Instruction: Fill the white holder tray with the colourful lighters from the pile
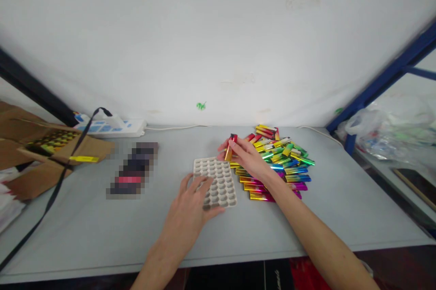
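The right hand (248, 156) holds one lighter (230, 148) near upright, its long axis tipped slightly, above the far right corner of the tray (232, 190). The left hand (187, 208), fingers spread, rests over the tray's near left part. The tray's long axis runs away from the person along the counter (136, 231); the pile (272, 167) lies just right of it, nearer the right hand.

Your right hand (250, 156) holds a red-gold lighter (230, 147) upright by the tray (223, 183); left hand (190, 201) on tray; lighter pile (282, 162) right.
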A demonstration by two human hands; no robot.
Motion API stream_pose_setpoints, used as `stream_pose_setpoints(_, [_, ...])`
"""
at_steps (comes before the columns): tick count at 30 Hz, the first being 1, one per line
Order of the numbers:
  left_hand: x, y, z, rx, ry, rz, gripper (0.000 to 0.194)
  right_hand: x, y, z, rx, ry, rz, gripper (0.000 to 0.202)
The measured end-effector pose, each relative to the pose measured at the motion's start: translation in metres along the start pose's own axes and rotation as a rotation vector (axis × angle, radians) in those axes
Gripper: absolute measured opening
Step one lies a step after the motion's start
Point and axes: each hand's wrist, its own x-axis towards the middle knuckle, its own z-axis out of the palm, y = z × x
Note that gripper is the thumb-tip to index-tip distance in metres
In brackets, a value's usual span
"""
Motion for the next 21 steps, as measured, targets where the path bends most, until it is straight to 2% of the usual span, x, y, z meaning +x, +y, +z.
stream_pose_setpoints(3, [-0.009,-0.002,0.005,-0.015,0.05,0.013,0.071,-0.003,-0.002,0.007,0.086,0.014,0.031,0.041])
stream_pose_setpoints(6, [-0.021,-0.006,0.013,-0.054,0.126,0.04,0.073,-0.004,-0.003,0.015,0.034,0.108,0.066,0.047])
stream_pose_setpoints(8, [-0.029,-0.01,0.019,-0.091,0.165,0.056,0.073,-0.005,-0.002,0.018,-0.142,0.215,0.031,0.053])
stream_pose_setpoints(12, [-0.038,-0.017,0.027,-0.166,0.211,0.089,0.072,-0.007,0.0,0.023,-0.559,0.4,-0.157,0.056])
stream_pose_setpoints(14, [-0.039,-0.019,0.028,-0.189,0.227,0.089,0.071,-0.008,0.0,0.025,-0.656,0.433,-0.191,0.052])
stream_pose_setpoints(18, [-0.04,-0.016,0.027,-0.212,0.233,0.074,0.069,-0.009,0.0,0.027,-0.704,0.465,-0.187,0.043])
stream_pose_setpoints(21, [-0.04,-0.013,0.026,-0.219,0.227,0.074,0.068,-0.009,0.0,0.027,-0.737,0.454,-0.201,0.045])
